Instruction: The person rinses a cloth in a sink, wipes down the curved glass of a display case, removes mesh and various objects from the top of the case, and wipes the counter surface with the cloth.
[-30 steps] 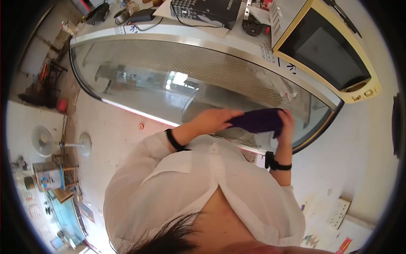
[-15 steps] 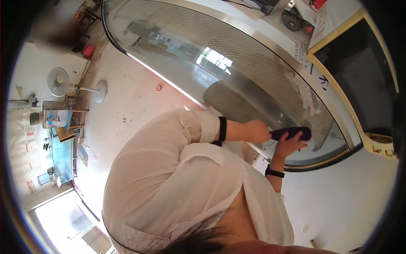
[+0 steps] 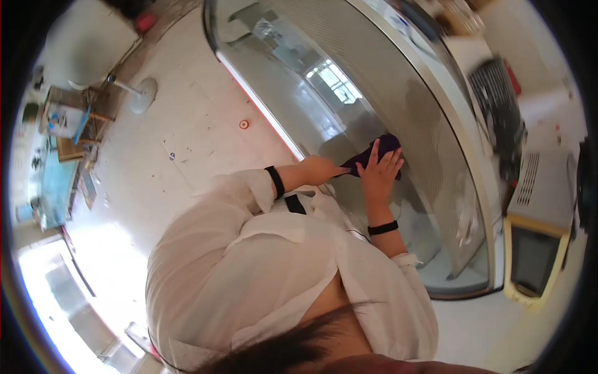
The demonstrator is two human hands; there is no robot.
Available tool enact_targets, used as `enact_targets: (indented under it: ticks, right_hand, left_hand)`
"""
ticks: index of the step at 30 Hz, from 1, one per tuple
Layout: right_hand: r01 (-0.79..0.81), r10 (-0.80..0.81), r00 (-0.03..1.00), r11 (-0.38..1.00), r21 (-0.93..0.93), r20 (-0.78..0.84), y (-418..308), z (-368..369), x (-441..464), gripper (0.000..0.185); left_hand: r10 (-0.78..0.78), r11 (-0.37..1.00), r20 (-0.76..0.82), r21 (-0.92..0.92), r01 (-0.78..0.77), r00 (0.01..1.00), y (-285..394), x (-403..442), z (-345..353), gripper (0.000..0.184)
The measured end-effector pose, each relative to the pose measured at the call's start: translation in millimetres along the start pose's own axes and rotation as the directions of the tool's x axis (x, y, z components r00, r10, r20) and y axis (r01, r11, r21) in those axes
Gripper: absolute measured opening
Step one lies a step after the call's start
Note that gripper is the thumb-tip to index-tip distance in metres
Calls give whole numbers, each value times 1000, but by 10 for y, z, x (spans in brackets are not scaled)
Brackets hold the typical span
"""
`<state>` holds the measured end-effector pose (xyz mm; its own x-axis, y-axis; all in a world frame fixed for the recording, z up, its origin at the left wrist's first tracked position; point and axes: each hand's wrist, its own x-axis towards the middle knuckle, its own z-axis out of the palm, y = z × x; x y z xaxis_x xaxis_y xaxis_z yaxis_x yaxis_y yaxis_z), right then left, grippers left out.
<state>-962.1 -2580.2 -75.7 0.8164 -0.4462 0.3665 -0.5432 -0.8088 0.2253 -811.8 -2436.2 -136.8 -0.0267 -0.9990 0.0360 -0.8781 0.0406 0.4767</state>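
Note:
A dark purple cloth (image 3: 387,143) lies against the curved glass of a display case (image 3: 299,56). My left hand (image 3: 321,170) is closed in a fist around the narrow, bunched end of this cloth. On the cloth's wider end my right hand (image 3: 378,171) rests with its fingers stretched and spread, pressing it to the glass. Part of the cloth is hidden under the right palm. Both wrists wear black bands. Behind the glass, reflections of a bright window make the inside hard to make out.
A cream-framed appliance (image 3: 536,255) with a dark panel stands beyond the case's right end. A dark ribbed object (image 3: 498,100) sits behind the case. On the floor at left are a white fan (image 3: 143,93), a small red-and-white round item (image 3: 244,124) and a glass tank (image 3: 56,193).
My hands and the purple cloth have moved left along the glass, away from the case's right end. The right fingers are now more outstretched, and the head view has turned.

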Motion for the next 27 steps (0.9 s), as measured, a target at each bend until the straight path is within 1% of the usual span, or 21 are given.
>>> enact_targets:
  ticks: [1,2,3,5,7,8,9,11,12,14,15,16,18,20,22,24,25,26,27]
  right_hand:
    - [23,-23,1000,1000,10,-4,-272,39,301,98]
    - [50,-50,999,998,23,-1,-521,64,575,100]
    - [104,-104,994,994,24,-12,-745,73,826,100]
    - [121,-120,992,992,29,-31,-1265,131,1334,103]
    - [176,-173,983,983,49,-60,-1711,217,1823,102]
    - [196,-192,979,979,53,-70,-1887,271,2046,102]
    - [212,-210,977,974,82,-34,-2078,308,2295,103]
    - [252,-251,968,964,86,-27,-2441,378,2767,104]
    - [263,-262,965,961,82,-21,-2628,404,2992,105]
    - [280,-281,960,956,85,1,-2976,484,3411,107]
    - [291,-292,957,955,61,0,-3144,520,3603,107]
    - [299,-299,954,954,36,0,-3306,559,3785,107]
    - [320,-321,947,947,35,16,-3616,679,4100,107]
    - [363,-364,931,931,31,18,-3919,795,4398,108]
    - [375,-375,926,927,16,32,-4296,992,4725,109]
    - [415,-414,909,909,-20,56,-4704,1057,5026,113]
    - [446,-439,889,895,-25,126,-4887,1093,5159,87]
    - [428,-424,897,904,-9,129,-5045,1236,5289,87]
    - [472,-466,879,881,-43,103,-5265,1445,5423,71]
  left_hand:
    - [-83,995,116,-51,90,990,-234,-195,-220,51]
    - [-158,977,238,-104,187,958,-398,-431,-481,56]
    - [-194,968,203,-120,221,960,-525,-677,-719,56]
    - [-409,866,239,-202,457,881,-837,-1222,-1131,52]
    - [-517,820,29,-270,505,855,-1286,-1884,-1068,50]
    - [-604,764,-2,-287,578,797,-1385,-2197,-1138,49]
    - [-682,702,-30,-308,643,731,-1451,-2481,-1215,48]
    - [-808,565,12,-272,779,590,-1563,-2961,-1326,46]
    - [-820,547,7,-284,787,572,-1618,-3186,-1318,46]
    - [-888,415,9,-419,808,460,-1711,-3531,-1270,46]
    - [-907,380,-8,-445,811,421,-1749,-3638,-1259,45]
    - [-913,369,-7,-445,816,409,-1794,-3715,-1246,45]
    - [-936,272,36,-558,784,350,-1896,-3833,-1253,45]
    - [-938,244,69,-565,788,340,-2074,-3935,-1240,46]
    - [-894,294,119,-571,767,431,-2408,-4074,-1210,47]
    - [-891,295,130,-559,774,434,-2790,-4143,-1407,47]
    - [-916,258,116,-561,787,384,-3002,-4163,-1526,47]
    - [-938,223,101,-559,799,332,-3225,-4192,-1652,46]
    - [-948,218,82,-532,818,306,-3474,-4234,-1775,43]
